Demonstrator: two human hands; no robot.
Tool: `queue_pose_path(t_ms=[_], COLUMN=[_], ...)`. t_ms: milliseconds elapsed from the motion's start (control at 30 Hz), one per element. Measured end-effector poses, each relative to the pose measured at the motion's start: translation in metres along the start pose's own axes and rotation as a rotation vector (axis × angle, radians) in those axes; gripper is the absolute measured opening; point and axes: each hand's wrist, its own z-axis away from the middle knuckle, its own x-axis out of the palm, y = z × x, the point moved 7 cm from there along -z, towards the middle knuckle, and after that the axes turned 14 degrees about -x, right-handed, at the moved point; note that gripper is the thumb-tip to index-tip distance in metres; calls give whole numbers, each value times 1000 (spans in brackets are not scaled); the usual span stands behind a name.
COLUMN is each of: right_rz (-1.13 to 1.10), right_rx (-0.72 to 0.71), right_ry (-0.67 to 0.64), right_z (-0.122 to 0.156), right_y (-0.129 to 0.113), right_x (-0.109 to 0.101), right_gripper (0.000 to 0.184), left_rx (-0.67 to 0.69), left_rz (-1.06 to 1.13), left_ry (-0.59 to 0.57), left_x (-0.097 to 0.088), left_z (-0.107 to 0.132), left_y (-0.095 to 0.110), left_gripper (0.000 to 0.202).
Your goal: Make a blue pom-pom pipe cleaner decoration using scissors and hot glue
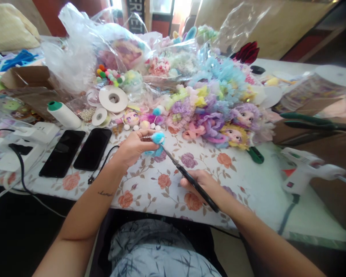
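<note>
My left hand [135, 146] pinches a fluffy bright blue piece [158, 137] with a pale patch on it, and a string of white beads shows beside the fingers. More blue fuzzy material [154, 151] hangs under the fingertips. My right hand [203, 184] is closed around black-handled scissors [192, 178]. Their narrow metal tips reach the lower edge of the blue piece; whether the blades are apart is too small to tell. Just beyond my left hand lie a doll face [132, 117] and small pompoms [156, 110].
Two black phones [62, 154] and a power strip [13, 154] lie at left, near a thread cone [64, 114] and ribbon spools [113, 98]. Frilly doll pieces [210, 107] and plastic bags [75, 50] crowd the back. A glue gun [301, 169] stands at right.
</note>
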Motion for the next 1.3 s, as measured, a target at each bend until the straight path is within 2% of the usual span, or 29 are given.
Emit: queue_pose_path(t_ms=[400, 633, 800, 1033, 1300], right_rz=[28, 3, -23, 42, 60], right_rx=[-6, 48, 32, -41, -22], right_ry=[22, 21, 45, 15, 4], right_z=[-2, -1, -1, -1, 1], right_y=[3, 4, 6, 7, 7], right_x=[0, 0, 2, 0, 2], right_gripper=[54, 51, 50, 47, 45], left_rx=[-19, -16, -17, -15, -21], left_rz=[21, 18, 30, 61, 75], left_ry=[-3, 2, -13, 3, -8], left_x=[1, 1, 0, -2, -1], left_z=[0, -1, -3, -5, -3], left_y=[-2, -1, -3, -2, -4], left_gripper=[37, 36, 37, 35, 34])
